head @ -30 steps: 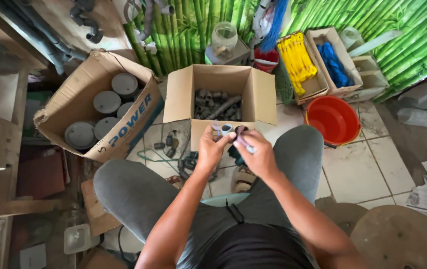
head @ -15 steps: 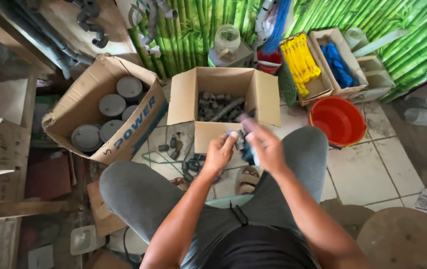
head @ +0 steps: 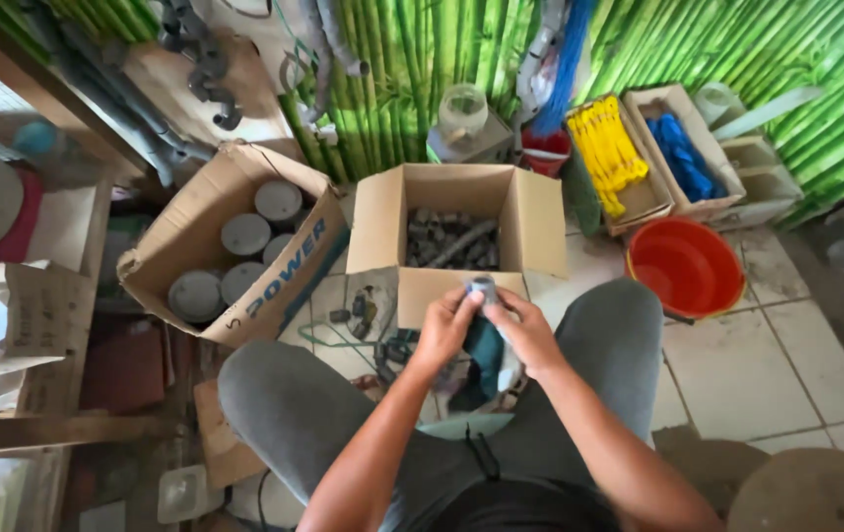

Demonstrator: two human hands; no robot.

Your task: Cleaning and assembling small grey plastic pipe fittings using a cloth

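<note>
Two hands are meeting over one open box (head: pixel 456 202): left hand (head: pixel 444 330) and right hand (head: pixel 530 335) are pinching one grey fitting (head: pixel 483 289) between fingertips, a dark cloth (head: pixel 486 360) hanging below.

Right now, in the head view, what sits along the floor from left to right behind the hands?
Tilted cardboard box of grey round cans → open cardboard box of grey fittings → box of yellow items → box of blue items → orange bucket.

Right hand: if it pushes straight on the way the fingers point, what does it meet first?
The right hand points up-left, its fingers on the small grey fitting held with the left hand. Past that, likely the near flap of the open cardboard box, though depth is unclear.
</note>
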